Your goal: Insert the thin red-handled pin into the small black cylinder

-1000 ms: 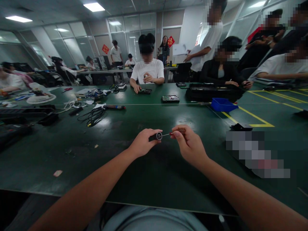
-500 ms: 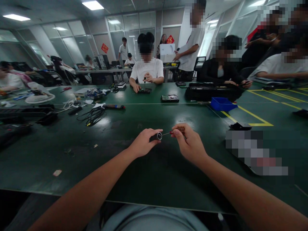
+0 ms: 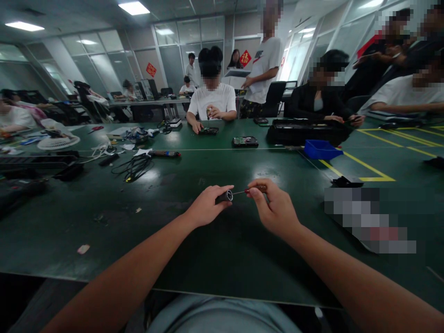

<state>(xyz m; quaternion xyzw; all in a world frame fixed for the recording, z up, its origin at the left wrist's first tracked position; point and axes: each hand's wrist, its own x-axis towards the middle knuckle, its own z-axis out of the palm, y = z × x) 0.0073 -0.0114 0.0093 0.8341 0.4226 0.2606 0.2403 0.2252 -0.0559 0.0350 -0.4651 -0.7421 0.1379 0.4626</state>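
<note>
My left hand (image 3: pixel 207 206) is closed around a short black cylinder with a silver-rimmed round end (image 3: pixel 228 196), which faces right. My right hand (image 3: pixel 275 206) grips a screwdriver (image 3: pixel 258 189) by its brown handle with a red collar. The thin shaft points left, and its tip reaches the cylinder's round end; whether it sits in a screw is too small to tell. Both hands are just above the green table (image 3: pixel 222 249). Much of the cylinder is hidden by my left fingers.
A blue bin (image 3: pixel 322 150) and a long black casing (image 3: pixel 308 132) stand at the back right. A circuit-board device (image 3: pixel 245 141) lies ahead. Black cables (image 3: pixel 133 167) and a pen-like tool (image 3: pixel 164 154) are on the left. Across the table, a person (image 3: pixel 212 101) works on a small device.
My hands, the cylinder and the screwdriver stay almost in place. In the background, the standing person with a white box has shifted left, and the box is tilted differently.
</note>
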